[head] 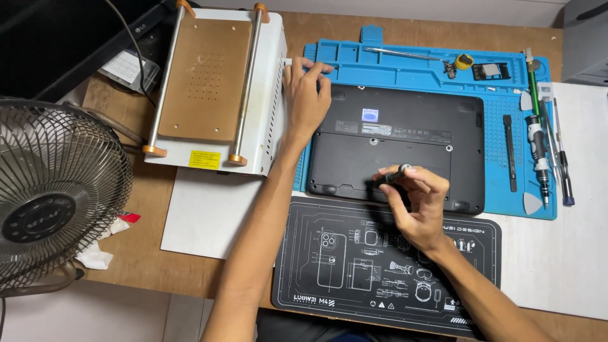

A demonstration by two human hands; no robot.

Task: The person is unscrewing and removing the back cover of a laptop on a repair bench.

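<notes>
Head view shows our right hand (418,209) pinched shut around a slim dark metal screwdriver (394,175), its tip down near the front edge of the matte black plastic laptop (405,136) lying underside up on the ribbed blue silicone mat (405,73). Our left hand (306,95) rests flat, fingers loosely spread, at the laptop's far left corner. We judge it best to keep the driver upright, press lightly, and steady the smooth casing.

From my feed it's a brown wooden counter (171,272) under even indoor light. Wire-cage fan (54,190) sits at 9 o'clock, dark monitor (57,38) at 11, pale floor (88,313) down at 7.
</notes>
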